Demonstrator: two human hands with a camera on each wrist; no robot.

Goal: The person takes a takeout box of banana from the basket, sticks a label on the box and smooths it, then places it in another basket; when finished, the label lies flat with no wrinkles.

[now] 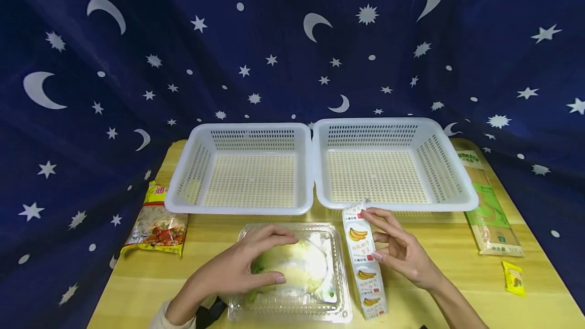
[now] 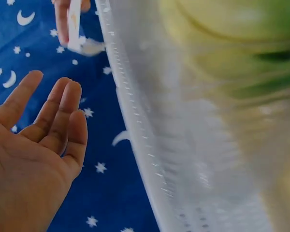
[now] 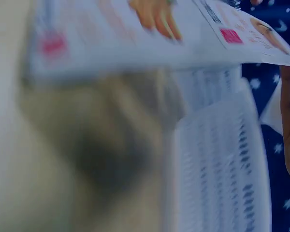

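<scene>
A clear plastic clamshell box [image 1: 335, 268] with something pale green and yellow inside lies at the front of the table. My left hand [image 1: 242, 265] hovers over its left side, thumb and fingers spread, holding nothing. In the left wrist view, that hand [image 2: 34, 150] appears beside the box, palm showing. To the right of the box, my right hand [image 1: 404, 255] holds a long white strip of banana labels [image 1: 361, 248] by its right edge, thumb and fingertips on it. The strip [image 3: 116, 43] spans the top of the right wrist view.
Two white perforated baskets [image 1: 239, 211] [image 1: 397, 207] stand side by side behind the box. A bag of food [image 1: 157, 222] lies at the left, a flat green-and-tan packet [image 1: 493, 217] at the right. Near it is a small yellow packet [image 1: 514, 278]. Behind hangs a starry blue cloth [image 1: 274, 29].
</scene>
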